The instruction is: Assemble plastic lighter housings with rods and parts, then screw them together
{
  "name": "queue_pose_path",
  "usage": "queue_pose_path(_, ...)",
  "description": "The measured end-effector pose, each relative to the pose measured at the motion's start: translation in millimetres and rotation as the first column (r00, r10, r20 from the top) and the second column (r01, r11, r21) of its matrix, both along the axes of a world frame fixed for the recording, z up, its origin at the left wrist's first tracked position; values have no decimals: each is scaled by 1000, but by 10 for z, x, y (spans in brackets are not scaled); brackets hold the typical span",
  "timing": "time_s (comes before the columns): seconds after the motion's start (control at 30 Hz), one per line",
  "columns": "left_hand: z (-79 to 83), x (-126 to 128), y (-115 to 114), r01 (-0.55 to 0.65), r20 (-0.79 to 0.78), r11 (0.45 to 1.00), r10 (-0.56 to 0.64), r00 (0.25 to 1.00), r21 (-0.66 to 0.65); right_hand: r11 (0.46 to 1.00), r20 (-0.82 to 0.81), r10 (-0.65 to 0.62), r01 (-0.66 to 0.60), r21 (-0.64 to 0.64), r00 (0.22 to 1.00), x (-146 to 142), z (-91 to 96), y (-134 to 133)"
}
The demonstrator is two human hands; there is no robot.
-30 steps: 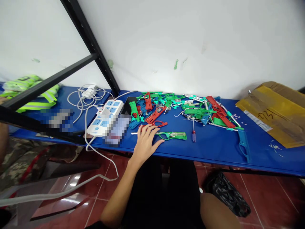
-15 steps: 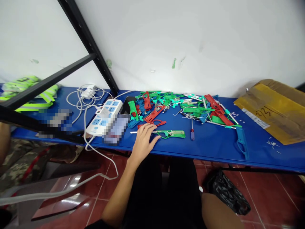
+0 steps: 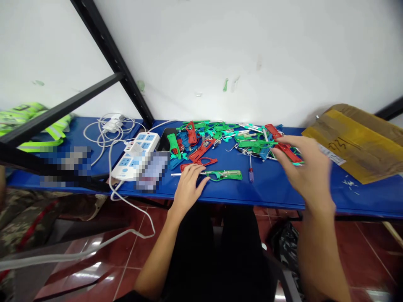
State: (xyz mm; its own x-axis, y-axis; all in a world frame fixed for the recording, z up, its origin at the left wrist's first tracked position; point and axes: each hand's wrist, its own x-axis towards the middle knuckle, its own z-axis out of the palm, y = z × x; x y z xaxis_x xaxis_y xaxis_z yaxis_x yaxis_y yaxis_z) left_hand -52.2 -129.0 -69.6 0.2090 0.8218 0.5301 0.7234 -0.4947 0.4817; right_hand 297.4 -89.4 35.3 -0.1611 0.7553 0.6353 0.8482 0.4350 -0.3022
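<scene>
My left hand (image 3: pixel 189 180) lies over the metal tube of a green stick lighter (image 3: pixel 231 175) on the blue tabletop. Its fingers are stretched, with the thumb apart. The lighter's casing is open, showing the parts inside; my fingers cover some of the tube. Over the right part of a pile of lighter parts, my right hand (image 3: pixel 307 167) is raised, slightly blurred, thumb and fingers apart around nothing I can see. Beneath it show a red casing half (image 3: pixel 289 152) and green pieces. A small screwdriver (image 3: pixel 251 174) with a purple-red handle lies between my hands.
A white power strip (image 3: pixel 135 155) with cables and a phone (image 3: pixel 153 171) lie to the left. A taped cardboard box (image 3: pixel 355 142) sits at the right end, with small white bits (image 3: pixel 350 183) before it. A black shelf post (image 3: pixel 103 37) rises at left.
My right hand has come up from below the table edge to the right side of the pile, hiding the blue lighter there. The left hand stays on the green lighter. The view shifts slightly.
</scene>
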Motion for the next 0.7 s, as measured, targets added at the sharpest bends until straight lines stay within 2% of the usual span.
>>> queue_pose_path(0.07, -7, 1, 8, -14, 19, 1000, 13, 1000, 4, 995, 165, -11, 26, -91, 986, 83, -110, 286)
queue_pose_path(0.17, -22, 0, 15, -32, 43, 999, 31, 999, 14, 935, 349, -123, 227, -274, 929, 227, -291, 727)
queue_pose_path(0.23, -27, -2, 11, -35, 56, 999, 34, 998, 15, 903, 370, -133, 267, -338, 919, 331, -343, 903)
queue_pose_path(0.3, -27, -1, 6, -36, 68, 999, 36, 997, 6, 913, 278, -131, 226, -341, 951, 424, -307, 942)
queue_pose_path(0.4, -24, 0, 14, -36, 79, 999, 37, 996, -9, 969, -63, -113, 96, -229, 992, 485, -121, 769)
queue_pose_path(0.5, 3, -3, 18, -54, 94, 999, 53, 994, 7, 989, -397, -70, 13, -144, 915, 355, 91, 396)
queue_pose_path(0.53, 25, -1, 3, -65, 107, 998, 61, 992, 28, 989, -433, -52, -14, -149, 900, 259, 140, 245)
queue_pose_path(0.6, 97, 20, -76, -73, 144, 994, 61, 988, 79, 983, -404, 23, -96, -160, 914, 3, 181, -68)
queue_pose_path(0.63, 144, 47, -142, -53, 156, 994, 38, 987, 92, 964, -370, 99, -181, -194, 924, -145, 171, -221)
queue_pose_path(0.7, 238, 142, -318, 54, 149, 997, -63, 987, 61, 891, -353, 251, -358, -280, 901, -438, 96, -491)
